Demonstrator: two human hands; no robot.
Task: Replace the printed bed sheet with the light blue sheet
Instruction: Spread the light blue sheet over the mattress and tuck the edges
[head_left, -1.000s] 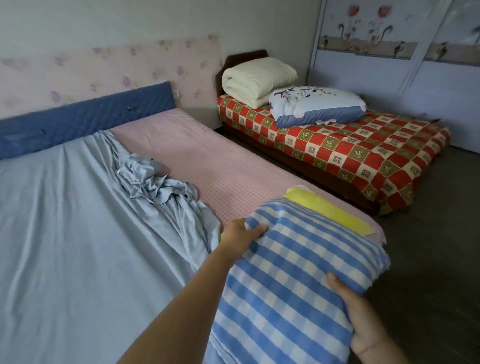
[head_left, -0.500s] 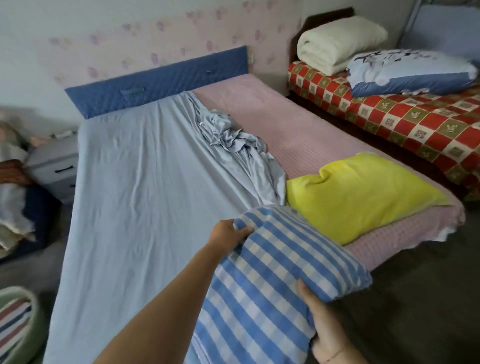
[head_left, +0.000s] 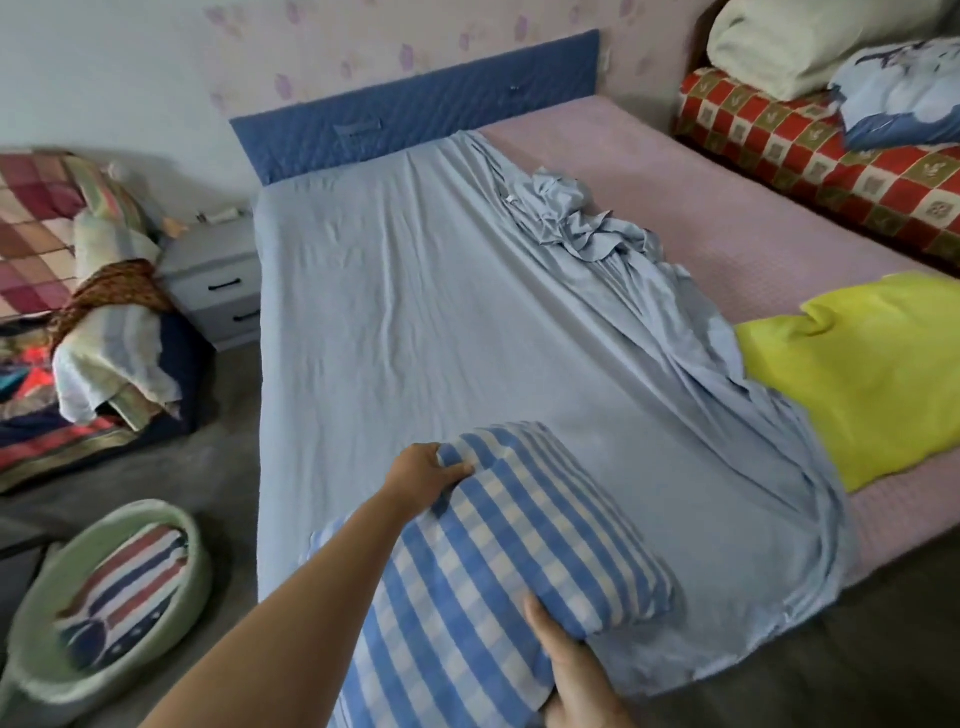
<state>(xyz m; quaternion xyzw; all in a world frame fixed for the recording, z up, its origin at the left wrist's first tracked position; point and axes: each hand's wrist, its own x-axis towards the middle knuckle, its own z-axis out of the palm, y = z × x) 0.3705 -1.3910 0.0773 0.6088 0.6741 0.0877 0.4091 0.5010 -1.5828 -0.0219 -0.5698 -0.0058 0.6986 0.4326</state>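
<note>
Blue-and-white checked bundle (head_left: 509, 561) is held at 6 o'clock over the bed (head_left: 893, 499). The left hand (head_left: 423, 467) pinches its far corner and the right hand (head_left: 571, 670) curls under its near edge, each grip clamped on the cloth. Beneath it the light blue sheet (head_left: 415, 312) covers the bed's left half, bunched toward 1 o'clock. A yellow pillow (head_left: 857, 374) lies at 3 o'clock on the pink mattress cover (head_left: 701, 208).

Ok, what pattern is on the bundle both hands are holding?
The bundle has blue-and-white checks; the head view shows it plainly.
</note>
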